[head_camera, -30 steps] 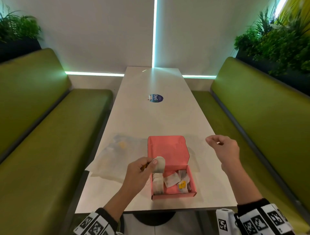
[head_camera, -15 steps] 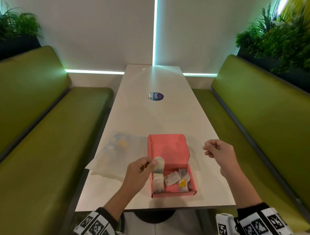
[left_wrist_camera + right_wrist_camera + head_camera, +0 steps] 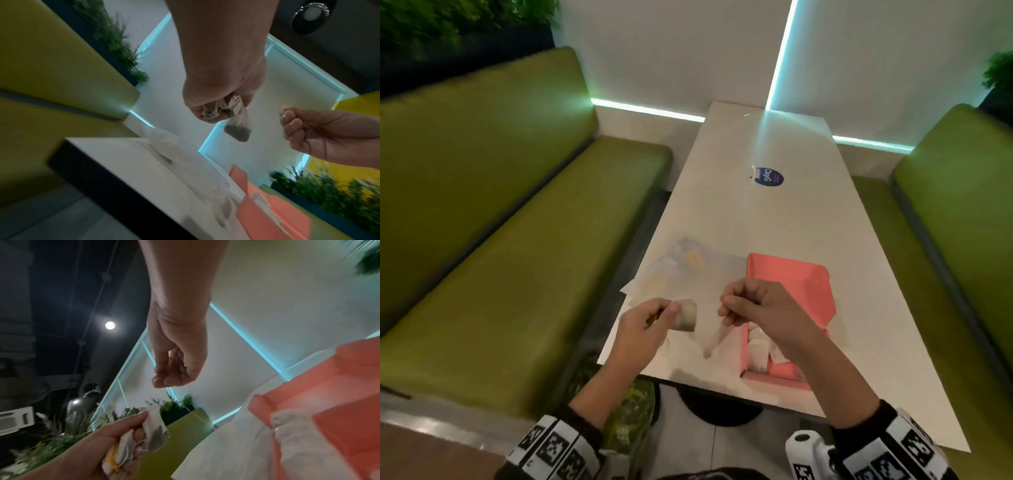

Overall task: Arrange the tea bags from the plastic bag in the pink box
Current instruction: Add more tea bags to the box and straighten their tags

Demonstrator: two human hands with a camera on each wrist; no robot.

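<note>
My left hand (image 3: 666,313) grips a bunch of tea bags (image 3: 686,315) above the table's near left corner; one bag (image 3: 238,129) hangs down from the fist (image 3: 216,112). My right hand (image 3: 726,305) hovers just right of it with curled fingers (image 3: 287,116), pinching a small pale piece I cannot identify. The pink box (image 3: 774,377) lies open under my right forearm, lid (image 3: 791,284) folded back, with tea bags (image 3: 758,346) inside. The clear plastic bag (image 3: 681,270) lies flat left of the box.
The white table (image 3: 774,222) runs away from me with a blue sticker (image 3: 768,176) mid-way. Green benches (image 3: 517,257) flank both sides. The table's near edge (image 3: 688,380) lies just below my hands. Plants stand behind the bench backs.
My right hand has swung left from beside the box to right next to my left hand. The left hand, still holding tea bags, has shifted left off the box. The head view turned left.
</note>
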